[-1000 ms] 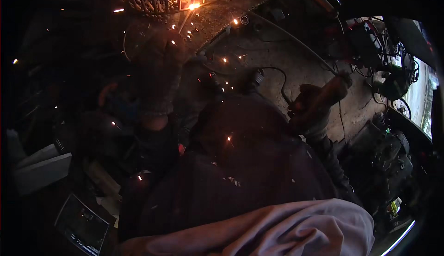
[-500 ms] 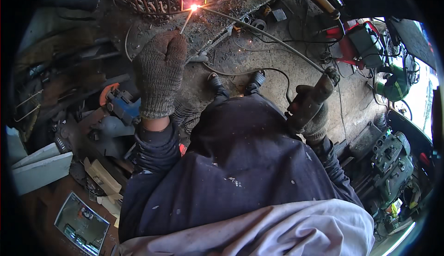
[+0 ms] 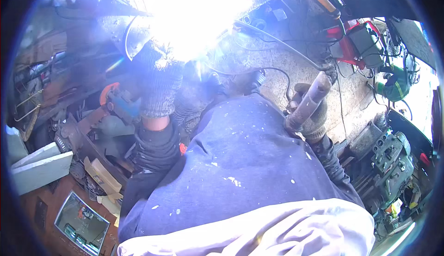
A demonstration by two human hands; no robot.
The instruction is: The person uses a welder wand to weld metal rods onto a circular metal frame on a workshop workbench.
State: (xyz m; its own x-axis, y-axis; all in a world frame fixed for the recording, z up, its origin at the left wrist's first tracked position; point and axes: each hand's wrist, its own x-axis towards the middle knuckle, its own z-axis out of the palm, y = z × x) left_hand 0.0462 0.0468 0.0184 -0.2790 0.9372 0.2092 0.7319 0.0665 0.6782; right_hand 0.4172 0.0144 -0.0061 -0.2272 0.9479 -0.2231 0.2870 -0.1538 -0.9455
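A white welding arc glare (image 3: 199, 13) fills the top middle and hides the work and the tip of the electrode. My right hand (image 3: 317, 119), in a knit work glove, is closed round an electrode holder (image 3: 311, 99). From its end a long welding electrode (image 3: 282, 44) slants up and left into the glare. My left hand (image 3: 159, 87), in a grey knit glove, reaches up beside the arc. Light washes out its fingers; half a second ago they pinched a thin metal rod pointing at the weld spot, and the hand stands in the same place now.
A blue angle grinder (image 3: 125, 105) with an orange guard lies left of my left arm. Cables (image 3: 277, 69) cross the floor. A red and grey machine (image 3: 354, 45) stands at the right, a green machine (image 3: 391, 168) below it. White boards (image 3: 41, 168) and a mirror (image 3: 83, 223) are lower left.
The small orange glow at the electrode tip has flared into a broad white arc, lighting up my clothes and hiding the wire work. Both hands stay almost where they were.
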